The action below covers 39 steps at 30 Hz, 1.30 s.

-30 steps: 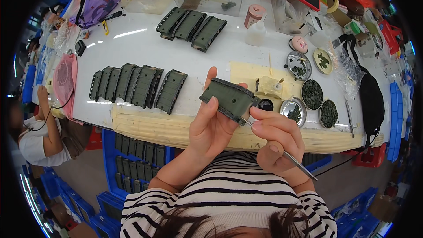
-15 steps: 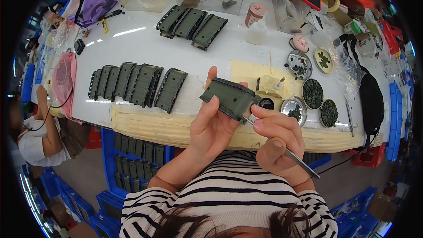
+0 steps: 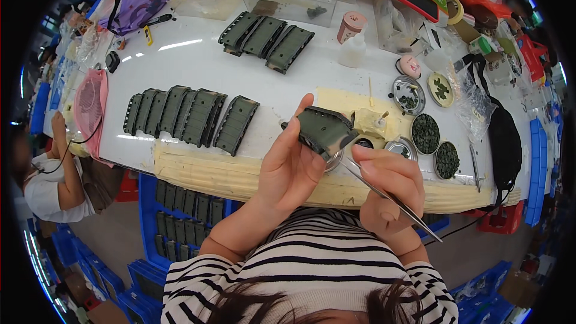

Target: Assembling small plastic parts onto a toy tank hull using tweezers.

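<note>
My left hand (image 3: pixel 287 171) holds a dark green, slightly curved plastic part (image 3: pixel 324 129) with ridged edges, raised and tilted above the table's front edge. Metal tweezers (image 3: pixel 403 205) are pinched in my right hand (image 3: pixel 393 183). Their tips are close to the part's near right corner; whether they touch it or grip anything is too small to tell. Just beyond the hands are a small black pot (image 3: pixel 364 143) and a silver dish (image 3: pixel 403 148), partly hidden. Two round tins of small dark green pieces (image 3: pixel 426 134) (image 3: pixel 447 160) stand to the right.
Similar green parts (image 3: pixel 192 115) lie in a row at left, with more (image 3: pixel 267 39) farther back. A white bottle (image 3: pixel 352 51) stands near a pink canister (image 3: pixel 351 26). Spare tweezers (image 3: pixel 475 168) and a black strap bag (image 3: pixel 504 138) lie right. Below is a blue crate (image 3: pixel 147 216); someone sits at left.
The green part has turned and tilted in my left hand. My right hand has shifted slightly right, and the tweezers' tips have drawn back from the part's corner, showing spread prongs.
</note>
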Available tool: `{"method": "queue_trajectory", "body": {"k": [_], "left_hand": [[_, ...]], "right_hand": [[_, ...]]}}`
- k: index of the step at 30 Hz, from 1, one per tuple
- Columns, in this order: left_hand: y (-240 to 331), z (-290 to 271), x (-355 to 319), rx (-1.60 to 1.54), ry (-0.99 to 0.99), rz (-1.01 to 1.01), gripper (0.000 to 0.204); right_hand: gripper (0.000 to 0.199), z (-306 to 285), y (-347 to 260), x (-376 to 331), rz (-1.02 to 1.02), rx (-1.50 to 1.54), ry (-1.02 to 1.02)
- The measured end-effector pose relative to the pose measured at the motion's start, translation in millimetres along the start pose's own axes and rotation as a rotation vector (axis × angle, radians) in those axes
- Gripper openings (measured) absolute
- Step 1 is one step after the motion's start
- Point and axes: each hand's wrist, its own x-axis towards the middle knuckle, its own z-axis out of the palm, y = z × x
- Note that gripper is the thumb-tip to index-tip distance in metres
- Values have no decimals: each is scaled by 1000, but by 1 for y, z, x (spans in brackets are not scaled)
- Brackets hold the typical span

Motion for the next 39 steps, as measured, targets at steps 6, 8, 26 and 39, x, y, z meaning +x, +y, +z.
{"method": "queue_trajectory", "body": {"k": [6,8,26,39], "left_hand": [[3,11,6,-389,144,-162,62],[1,13,7,-385,173,-164,62],[-13,23,0,335,293,228,42],[-18,30,-10,626,237,405,50]], "right_hand": [[38,-8,-10,10,-95,-142,-123],[36,-5,-8,8,-98,-146,-123],[36,-9,-3,10,-46,-347,-31],[38,2,13,19,-188,-492,-22]]}}
